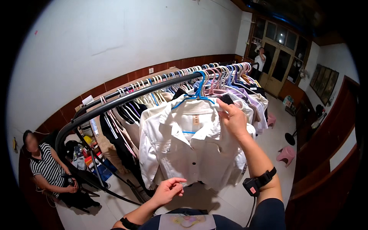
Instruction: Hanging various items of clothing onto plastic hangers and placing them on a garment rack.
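A white button-front denim-style jacket [175,158] hangs facing me on a blue hanger [198,92]. The hanger's hook goes over the front rail of a black metal garment rack [115,105]. My right hand [234,119] grips the jacket at the shoulder beside the collar, thumb and fingers on the cloth. Low in front of the jacket's hem is my left hand [169,189], holding nothing, its fingers apart and the index finger pointing right. Whether it touches the hem I cannot tell. Other garments on pale hangers [139,84] crowd the rack behind the jacket.
At left sits a person in a striped shirt [47,158], close to the rack's end. Bags and bundles [86,152] lie behind the rack leg. Another person [259,61] stands by the far door [276,66]. A pink stool [286,155] is on the tiled floor at right.
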`<state>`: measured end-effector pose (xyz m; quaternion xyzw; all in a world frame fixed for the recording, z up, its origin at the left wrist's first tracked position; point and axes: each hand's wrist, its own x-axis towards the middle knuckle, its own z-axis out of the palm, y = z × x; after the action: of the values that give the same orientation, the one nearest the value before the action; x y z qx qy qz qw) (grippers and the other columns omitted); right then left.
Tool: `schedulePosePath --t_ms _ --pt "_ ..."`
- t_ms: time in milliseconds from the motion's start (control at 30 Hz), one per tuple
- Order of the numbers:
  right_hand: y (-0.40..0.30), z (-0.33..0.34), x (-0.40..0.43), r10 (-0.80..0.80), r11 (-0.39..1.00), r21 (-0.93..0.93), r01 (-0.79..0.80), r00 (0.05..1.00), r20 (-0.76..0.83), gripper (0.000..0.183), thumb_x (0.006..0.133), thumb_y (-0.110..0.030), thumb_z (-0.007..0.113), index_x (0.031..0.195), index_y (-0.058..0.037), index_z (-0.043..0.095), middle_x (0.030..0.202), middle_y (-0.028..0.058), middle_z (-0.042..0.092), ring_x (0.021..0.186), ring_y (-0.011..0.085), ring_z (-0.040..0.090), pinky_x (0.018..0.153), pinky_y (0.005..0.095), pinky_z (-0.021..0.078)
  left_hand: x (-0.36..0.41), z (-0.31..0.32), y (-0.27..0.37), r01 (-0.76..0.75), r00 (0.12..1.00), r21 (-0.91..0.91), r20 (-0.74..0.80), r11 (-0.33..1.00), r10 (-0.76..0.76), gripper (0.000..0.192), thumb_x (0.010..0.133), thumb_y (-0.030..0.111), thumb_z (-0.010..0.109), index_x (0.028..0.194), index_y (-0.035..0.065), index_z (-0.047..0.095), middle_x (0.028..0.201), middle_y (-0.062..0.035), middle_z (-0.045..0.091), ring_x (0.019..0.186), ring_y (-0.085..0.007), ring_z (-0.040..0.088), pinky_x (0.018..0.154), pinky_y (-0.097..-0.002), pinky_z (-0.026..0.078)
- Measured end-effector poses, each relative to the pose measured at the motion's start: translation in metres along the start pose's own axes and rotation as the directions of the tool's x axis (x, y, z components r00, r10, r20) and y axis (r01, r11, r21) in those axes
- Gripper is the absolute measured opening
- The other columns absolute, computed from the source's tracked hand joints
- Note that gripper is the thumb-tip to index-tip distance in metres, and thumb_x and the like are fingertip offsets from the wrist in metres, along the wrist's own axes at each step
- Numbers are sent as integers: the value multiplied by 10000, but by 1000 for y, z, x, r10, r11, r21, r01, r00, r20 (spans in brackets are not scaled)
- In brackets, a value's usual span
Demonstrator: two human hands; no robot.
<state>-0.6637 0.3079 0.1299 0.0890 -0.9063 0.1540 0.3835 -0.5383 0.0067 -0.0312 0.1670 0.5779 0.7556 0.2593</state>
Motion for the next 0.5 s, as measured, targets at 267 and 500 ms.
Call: schedulePosePath --t_ms 267,500 --pt "3 16 -71 -117 956 -278 98 992 -52 729 789 -291 686 1402 -65 362 1454 246 234 1316 419 282 1072 550 234 2 -5 -19 145 960 17 240 989 -145 282 956 115 553 1198 -30 559 849 -31 619 785 -85 589 748 -238 500" --pt "-41 84 -294 202 979 -201 -28 68 977 490 773 -535 665 1032 -121 698 1145 137 644 1089 319 598 972 552 372 -6 -10 -43 219 871 171 410 961 -271 286 963 124 554 1209 -21 553 835 -15 611 786 -82 579 755 -240 492"
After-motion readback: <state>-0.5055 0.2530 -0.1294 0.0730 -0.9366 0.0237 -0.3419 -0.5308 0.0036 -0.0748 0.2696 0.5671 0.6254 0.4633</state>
